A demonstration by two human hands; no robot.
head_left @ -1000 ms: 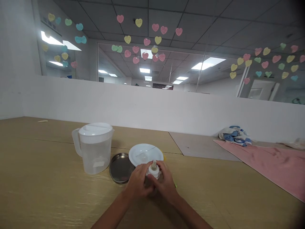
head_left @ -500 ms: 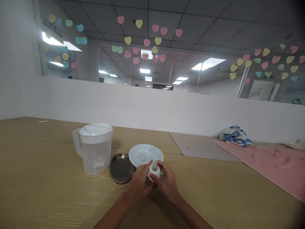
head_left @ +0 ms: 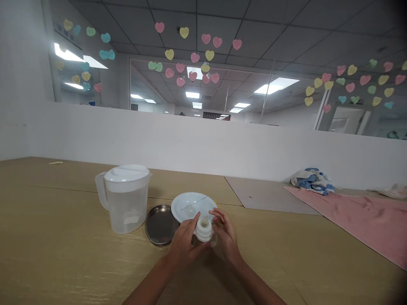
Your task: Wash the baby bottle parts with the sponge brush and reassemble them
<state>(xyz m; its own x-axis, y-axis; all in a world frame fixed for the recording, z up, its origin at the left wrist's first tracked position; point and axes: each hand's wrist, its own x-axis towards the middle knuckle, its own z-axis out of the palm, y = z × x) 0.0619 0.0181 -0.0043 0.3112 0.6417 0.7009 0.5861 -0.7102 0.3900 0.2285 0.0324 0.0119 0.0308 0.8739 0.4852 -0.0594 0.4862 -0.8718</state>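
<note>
A baby bottle (head_left: 203, 231) with a white collar and a clear teat is upright in front of me, its lower body mostly hidden by my hands. My left hand (head_left: 185, 240) is wrapped round its left side. On the other side, my right hand (head_left: 225, 235) has its fingers apart, close beside the collar; whether its palm touches the bottle I cannot tell. A white bowl (head_left: 181, 201) stands just behind the bottle, with a thin clear stick resting across it. To the left of the bowl lies a round metal tray (head_left: 161, 226).
A clear lidded pitcher (head_left: 129, 207) stands on the left of the wooden table (head_left: 63, 254). At the right lies a pink cloth (head_left: 359, 220), with a crumpled blue and white cloth (head_left: 313, 181) at its back edge. A white wall with windows runs behind.
My right fingers have come off the bottle's collar and spread apart. My left hand keeps its hold, and the bottle has shifted slightly left.
</note>
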